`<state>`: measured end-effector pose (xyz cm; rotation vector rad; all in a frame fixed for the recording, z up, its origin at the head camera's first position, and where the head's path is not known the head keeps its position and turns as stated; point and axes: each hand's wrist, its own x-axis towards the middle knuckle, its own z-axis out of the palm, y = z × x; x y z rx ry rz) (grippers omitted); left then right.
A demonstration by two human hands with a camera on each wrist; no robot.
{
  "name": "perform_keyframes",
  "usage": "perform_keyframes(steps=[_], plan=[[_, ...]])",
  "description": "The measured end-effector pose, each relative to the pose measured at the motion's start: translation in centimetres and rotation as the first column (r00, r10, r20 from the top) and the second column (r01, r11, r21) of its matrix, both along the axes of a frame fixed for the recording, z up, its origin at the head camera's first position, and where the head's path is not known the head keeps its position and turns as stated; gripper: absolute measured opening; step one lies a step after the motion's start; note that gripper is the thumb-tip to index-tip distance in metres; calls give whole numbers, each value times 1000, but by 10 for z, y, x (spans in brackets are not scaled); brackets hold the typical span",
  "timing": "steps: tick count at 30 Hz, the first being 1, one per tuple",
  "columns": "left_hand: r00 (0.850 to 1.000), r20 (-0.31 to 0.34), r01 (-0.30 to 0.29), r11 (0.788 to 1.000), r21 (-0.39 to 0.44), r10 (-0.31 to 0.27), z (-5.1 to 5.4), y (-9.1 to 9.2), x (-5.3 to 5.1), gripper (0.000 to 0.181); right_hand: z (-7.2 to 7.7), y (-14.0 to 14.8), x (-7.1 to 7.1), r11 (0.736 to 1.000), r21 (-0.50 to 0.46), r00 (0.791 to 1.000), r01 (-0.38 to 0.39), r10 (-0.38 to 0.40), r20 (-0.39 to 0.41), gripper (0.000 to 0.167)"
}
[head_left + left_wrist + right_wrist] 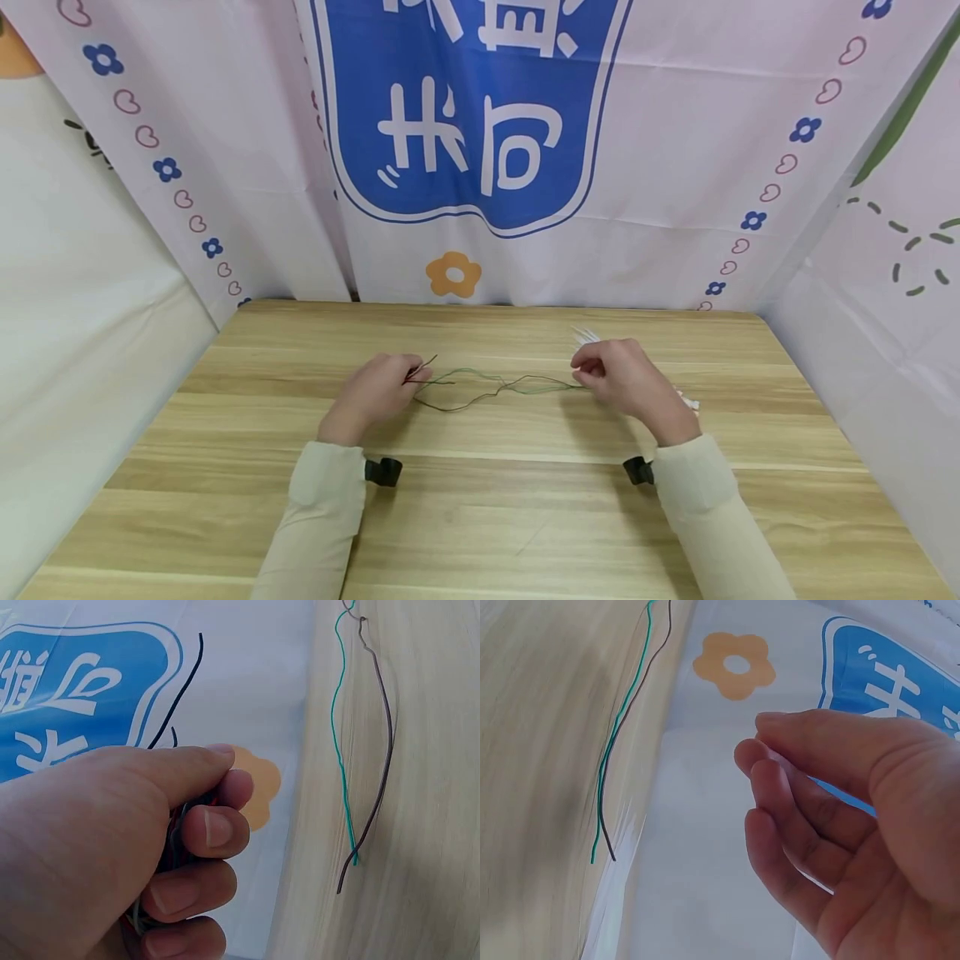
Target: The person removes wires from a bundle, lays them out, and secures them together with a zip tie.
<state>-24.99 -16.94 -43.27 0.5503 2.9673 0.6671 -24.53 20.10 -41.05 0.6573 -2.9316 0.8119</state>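
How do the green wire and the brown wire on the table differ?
Colour: the green wire is bright; the brown wire is dark.
Thickness: in the left wrist view, the brown wire looks thicker than the green wire.
Path: near the left hand in the head view, the brown wire bows lower, the green wire higher.
Shared: both lie on the table, crossing each other.

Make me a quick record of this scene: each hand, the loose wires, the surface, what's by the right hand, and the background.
Left hand: fingers curled round a wire bundle
Right hand: fingers loosely bent, nothing visible in them
Loose wires: green wire and dark brown wire, crossing, between the hands
Surface: wood-grain table
By right hand: slim white items, partly hidden
Background: white cloth, blue panel
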Motion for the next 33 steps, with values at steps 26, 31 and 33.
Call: perform_keyframes(steps=[26,31,33], plan=[[996,1,85,996,8,-85,5,35,9,42,-3,-36,16,985,-8,969,-171,166,-184,7],[995,-18,98,995,-21,-98,5,40,10,43,0,-44,22,980,-6,960,-200,195,-203,9],[993,-24,112,993,-30,-112,4,43,11,43,1,-46,24,979,-11,960,-204,198,-197,10]])
